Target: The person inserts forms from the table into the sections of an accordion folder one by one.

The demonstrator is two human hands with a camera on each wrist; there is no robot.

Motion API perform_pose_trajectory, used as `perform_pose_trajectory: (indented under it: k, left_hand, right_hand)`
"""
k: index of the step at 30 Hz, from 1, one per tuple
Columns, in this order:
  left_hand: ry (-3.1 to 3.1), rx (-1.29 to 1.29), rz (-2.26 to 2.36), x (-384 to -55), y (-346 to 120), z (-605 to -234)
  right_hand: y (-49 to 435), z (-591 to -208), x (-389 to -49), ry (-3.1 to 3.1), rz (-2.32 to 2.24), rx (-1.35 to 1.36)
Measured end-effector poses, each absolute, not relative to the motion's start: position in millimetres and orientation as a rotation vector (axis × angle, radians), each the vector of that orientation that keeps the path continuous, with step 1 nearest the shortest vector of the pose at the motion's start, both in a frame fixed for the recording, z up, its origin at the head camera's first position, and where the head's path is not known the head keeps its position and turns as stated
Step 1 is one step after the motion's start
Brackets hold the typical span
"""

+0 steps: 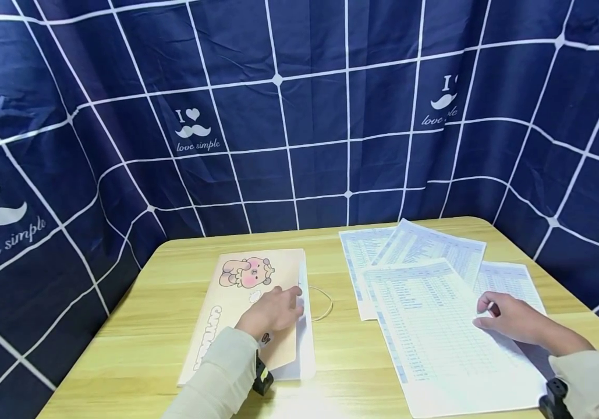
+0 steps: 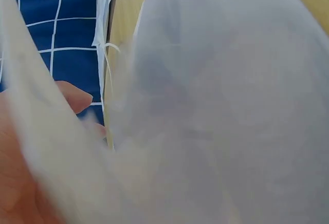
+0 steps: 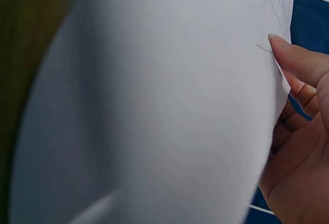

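Observation:
On the left of the table lies a beige folder (image 1: 236, 308) with a cartoon bear on its cover. My left hand (image 1: 276, 311) holds the cover by its right edge, lifted a little off the whitish sheets (image 1: 305, 343) inside. In the left wrist view, the raised cover (image 2: 41, 106) partly hides the left hand (image 2: 20, 157). At the right, my right hand (image 1: 514, 320) pinches the right edge of the top printed sheet (image 1: 435, 331), thumb above and fingers below. The right wrist view has this sheet (image 3: 190, 100) bulging up beside the right hand (image 3: 303, 111).
More printed sheets (image 1: 430, 247) lie fanned out behind and under the top one. A thin pale cord (image 1: 330, 302) loops out from the folder's right side. Wooden table (image 1: 351, 361) shows between folder and papers. A blue checked curtain (image 1: 309, 116) encloses the table's back and sides.

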State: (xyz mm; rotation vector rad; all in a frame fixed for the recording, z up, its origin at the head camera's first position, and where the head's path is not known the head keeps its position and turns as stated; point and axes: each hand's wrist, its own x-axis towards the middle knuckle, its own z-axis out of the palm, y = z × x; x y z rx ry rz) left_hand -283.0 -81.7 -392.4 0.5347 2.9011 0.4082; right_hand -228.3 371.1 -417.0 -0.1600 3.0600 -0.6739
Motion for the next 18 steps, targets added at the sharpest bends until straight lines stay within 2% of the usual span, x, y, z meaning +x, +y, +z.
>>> perform_pose_trajectory:
  k: [18]
  left_hand:
    - [2.961, 0.585, 0.589, -289.0, -90.7, -388.0]
  right_hand:
    - [371.8, -417.7, -228.8, 3.051, -0.668, -0.166]
